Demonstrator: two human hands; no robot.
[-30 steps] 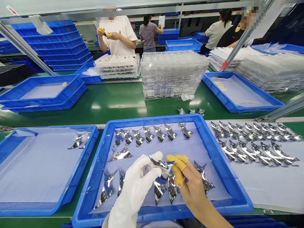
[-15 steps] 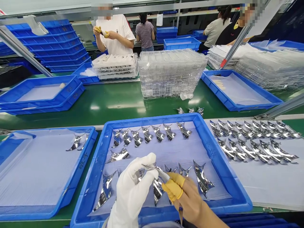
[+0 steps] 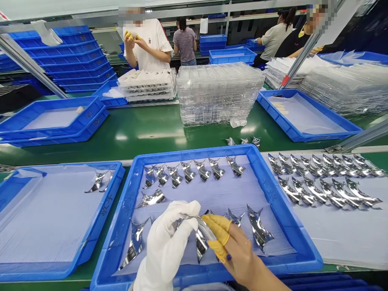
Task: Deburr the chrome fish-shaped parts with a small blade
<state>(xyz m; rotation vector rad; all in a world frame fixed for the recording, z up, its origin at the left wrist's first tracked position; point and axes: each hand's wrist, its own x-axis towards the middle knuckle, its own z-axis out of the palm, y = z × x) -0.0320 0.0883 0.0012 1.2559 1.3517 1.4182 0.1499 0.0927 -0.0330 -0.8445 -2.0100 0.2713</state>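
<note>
My left hand (image 3: 165,242), in a white fabric glove, and my right hand (image 3: 238,246), with yellow finger cots on two fingers, both pinch a shiny silver foil piece (image 3: 205,227) above the blue tray. The gloved fingers grip its left end and the cots its right end. On the tray's pale liner, several curved foil pieces (image 3: 188,171) lie in a row at the far side. Others lie close around my hands, one (image 3: 259,229) just right of my right hand. Part of the tray's near side is hidden by my hands.
A white-lined blue tray (image 3: 57,218) with foil pieces lies left, and a white sheet (image 3: 333,230) with rows of foil pieces lies right. Clear plastic trays (image 3: 220,95) are stacked on the green bench beyond. Co-workers stand across it, among stacked blue trays (image 3: 60,56).
The foil piece has turned between my fingers, its right end now tilting downward. My right hand has moved lower and the yellow cots have shifted along the piece. The tray pieces show no clear movement.
</note>
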